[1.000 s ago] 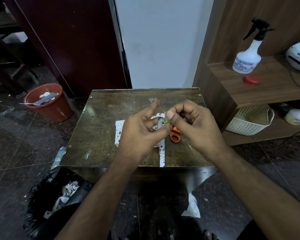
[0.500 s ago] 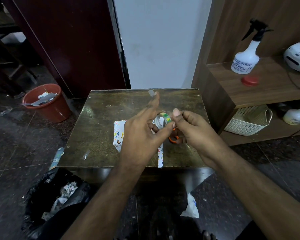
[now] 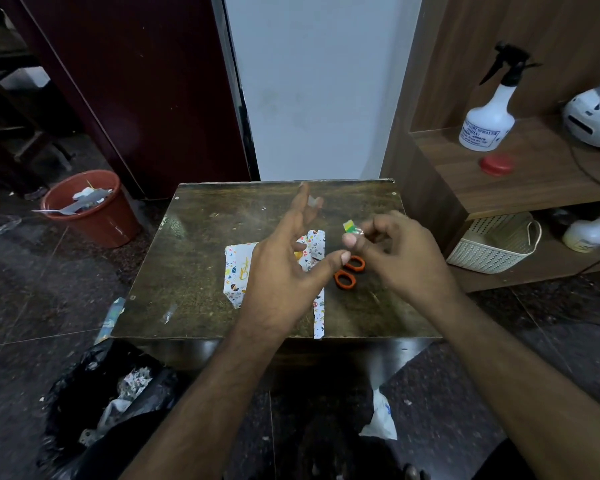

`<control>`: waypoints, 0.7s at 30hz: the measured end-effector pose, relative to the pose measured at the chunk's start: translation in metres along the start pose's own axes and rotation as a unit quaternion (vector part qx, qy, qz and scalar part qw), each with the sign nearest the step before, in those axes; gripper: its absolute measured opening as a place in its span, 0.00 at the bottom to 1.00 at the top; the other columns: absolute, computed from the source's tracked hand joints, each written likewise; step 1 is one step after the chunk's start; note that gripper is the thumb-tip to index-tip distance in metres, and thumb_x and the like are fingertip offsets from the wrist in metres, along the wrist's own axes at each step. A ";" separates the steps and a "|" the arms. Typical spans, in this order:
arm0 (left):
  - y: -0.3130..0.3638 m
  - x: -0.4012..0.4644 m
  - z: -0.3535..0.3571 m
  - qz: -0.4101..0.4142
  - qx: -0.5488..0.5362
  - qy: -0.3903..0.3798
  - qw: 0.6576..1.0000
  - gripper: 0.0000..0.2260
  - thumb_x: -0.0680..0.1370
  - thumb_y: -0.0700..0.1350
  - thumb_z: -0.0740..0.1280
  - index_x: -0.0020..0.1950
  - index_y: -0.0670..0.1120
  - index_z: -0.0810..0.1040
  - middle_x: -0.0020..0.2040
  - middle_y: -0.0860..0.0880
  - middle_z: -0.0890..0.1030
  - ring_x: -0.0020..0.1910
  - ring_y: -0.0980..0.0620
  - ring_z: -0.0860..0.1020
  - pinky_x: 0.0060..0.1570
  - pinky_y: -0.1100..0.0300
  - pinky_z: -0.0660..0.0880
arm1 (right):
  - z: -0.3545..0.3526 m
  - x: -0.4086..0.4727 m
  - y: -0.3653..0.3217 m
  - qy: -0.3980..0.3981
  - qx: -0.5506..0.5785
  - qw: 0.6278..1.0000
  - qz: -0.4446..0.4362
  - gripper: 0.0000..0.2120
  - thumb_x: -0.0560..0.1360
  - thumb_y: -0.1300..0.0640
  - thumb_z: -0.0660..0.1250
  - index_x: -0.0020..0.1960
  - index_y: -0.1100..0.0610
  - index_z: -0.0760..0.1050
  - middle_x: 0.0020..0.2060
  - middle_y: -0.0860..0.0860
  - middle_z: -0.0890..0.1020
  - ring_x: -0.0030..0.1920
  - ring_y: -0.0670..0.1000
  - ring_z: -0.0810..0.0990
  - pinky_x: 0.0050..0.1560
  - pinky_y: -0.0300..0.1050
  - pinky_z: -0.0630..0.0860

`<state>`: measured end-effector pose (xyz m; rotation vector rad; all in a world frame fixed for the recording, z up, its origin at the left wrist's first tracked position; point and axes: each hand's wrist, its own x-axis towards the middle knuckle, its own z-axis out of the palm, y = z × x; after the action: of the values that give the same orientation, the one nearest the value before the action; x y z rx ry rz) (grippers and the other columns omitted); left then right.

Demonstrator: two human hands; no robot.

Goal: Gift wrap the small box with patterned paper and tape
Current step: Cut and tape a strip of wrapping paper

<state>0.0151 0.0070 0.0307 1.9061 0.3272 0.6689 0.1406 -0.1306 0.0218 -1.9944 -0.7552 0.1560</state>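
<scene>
On the floor at the far left a terracotta bucket (image 3: 90, 207) holds scraps, and nearer the camera a black rubbish bag (image 3: 94, 403) gapes with crumpled patterned offcuts inside. A dark, worn table (image 3: 194, 258) fills the middle, with a bit of clear tape stuck near its front left edge. On the table lies the patterned paper (image 3: 235, 271), folded flat around what may be the small box, though the box itself cannot be made out; a narrow paper strip (image 3: 318, 317) runs from it to the table's front edge. The left hand (image 3: 284, 271) hovers above the paper with fingers spread wide and straight, thumb stretched toward the other hand; a small piece of clear tape (image 3: 313, 201) clings at its raised fingertips. Just beside the thumb, orange scissors (image 3: 349, 271) rest on the table, only their handle loops showing. The right hand (image 3: 399, 258) is held over the table with fingers curled in, pinching a small tape roll (image 3: 351, 227) with a green and yellow core between thumb and fingers. To the right, a wooden shelf unit (image 3: 534, 181) carries a white spray bottle (image 3: 489, 119), a red cap (image 3: 496, 164) and a white appliance at the frame's edge, with a cream woven basket (image 3: 492, 247) on the lower shelf.
</scene>
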 end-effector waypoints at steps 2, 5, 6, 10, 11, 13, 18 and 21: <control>0.000 0.000 0.000 0.003 0.020 0.011 1.000 0.39 0.76 0.45 0.77 0.83 0.52 0.60 0.69 0.57 0.79 0.69 0.65 0.75 0.60 0.57 0.76 | 0.000 0.006 0.008 -0.009 -0.186 0.982 -0.025 0.13 0.76 0.42 0.72 0.49 0.52 0.83 0.45 0.50 0.77 0.50 0.53 0.77 0.50 0.52 0.76; 0.002 -0.001 0.000 -0.003 0.019 0.025 1.000 0.33 0.79 0.47 0.74 0.81 0.52 0.64 0.62 0.60 0.84 0.64 0.63 0.78 0.60 0.56 0.77 | 0.006 0.006 0.007 -0.065 -0.315 0.947 -0.015 0.13 0.76 0.42 0.72 0.51 0.52 0.82 0.49 0.51 0.74 0.56 0.56 0.74 0.54 0.51 0.72; 0.003 -0.001 0.000 -0.004 0.016 0.028 0.999 0.30 0.79 0.48 0.72 0.80 0.52 0.66 0.60 0.59 0.85 0.63 0.61 0.80 0.59 0.54 0.77 | 0.008 0.005 0.006 -0.082 -0.338 0.937 -0.012 0.12 0.77 0.43 0.72 0.52 0.51 0.82 0.51 0.51 0.74 0.58 0.57 0.73 0.55 0.51 0.72; 0.004 -0.001 -0.003 -0.001 0.020 0.035 0.999 0.24 0.81 0.45 0.70 0.77 0.50 0.69 0.56 0.58 0.86 0.58 0.60 0.81 0.57 0.58 0.76 | 0.015 0.004 0.005 -0.115 -0.375 0.920 -0.001 0.11 0.78 0.44 0.70 0.56 0.49 0.80 0.54 0.50 0.73 0.60 0.55 0.73 0.56 0.51 0.71; 0.005 -0.001 -0.004 0.001 0.023 0.039 0.999 0.23 0.82 0.44 0.70 0.77 0.49 0.70 0.55 0.57 0.86 0.56 0.62 0.81 0.56 0.62 0.75 | 0.016 0.004 0.006 -0.109 -0.373 0.921 -0.003 0.12 0.78 0.44 0.70 0.56 0.49 0.80 0.53 0.50 0.73 0.59 0.55 0.73 0.55 0.52 0.72; 0.006 -0.001 -0.007 0.007 0.028 0.047 0.998 0.22 0.82 0.44 0.70 0.76 0.49 0.71 0.53 0.57 0.86 0.53 0.64 0.81 0.52 0.69 0.74 | 0.017 0.004 0.003 -0.064 -0.312 0.948 -0.013 0.12 0.79 0.42 0.68 0.54 0.50 0.80 0.51 0.49 0.75 0.54 0.53 0.76 0.53 0.52 0.75; 0.007 -0.002 -0.016 0.020 0.033 0.038 0.999 0.17 0.84 0.46 0.66 0.73 0.48 0.73 0.50 0.54 0.86 0.56 0.62 0.82 0.51 0.74 0.72 | 0.020 0.003 -0.024 -0.016 0.142 0.987 0.073 0.24 0.82 0.36 0.61 0.49 0.55 0.84 0.44 0.52 0.86 0.43 0.48 0.83 0.47 0.50 0.80; 0.006 -0.004 -0.019 0.026 0.033 0.019 0.999 0.16 0.85 0.46 0.65 0.73 0.49 0.73 0.52 0.51 0.85 0.58 0.57 0.82 0.54 0.68 0.76 | 0.023 0.001 -0.036 -0.131 0.274 0.946 0.118 0.29 0.78 0.35 0.62 0.53 0.60 0.83 0.41 0.49 0.84 0.41 0.47 0.80 0.41 0.42 0.71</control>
<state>0.0000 0.0168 0.0405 1.9732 0.3280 0.7376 0.1166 -0.1003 0.0400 -1.5334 -0.5542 0.7070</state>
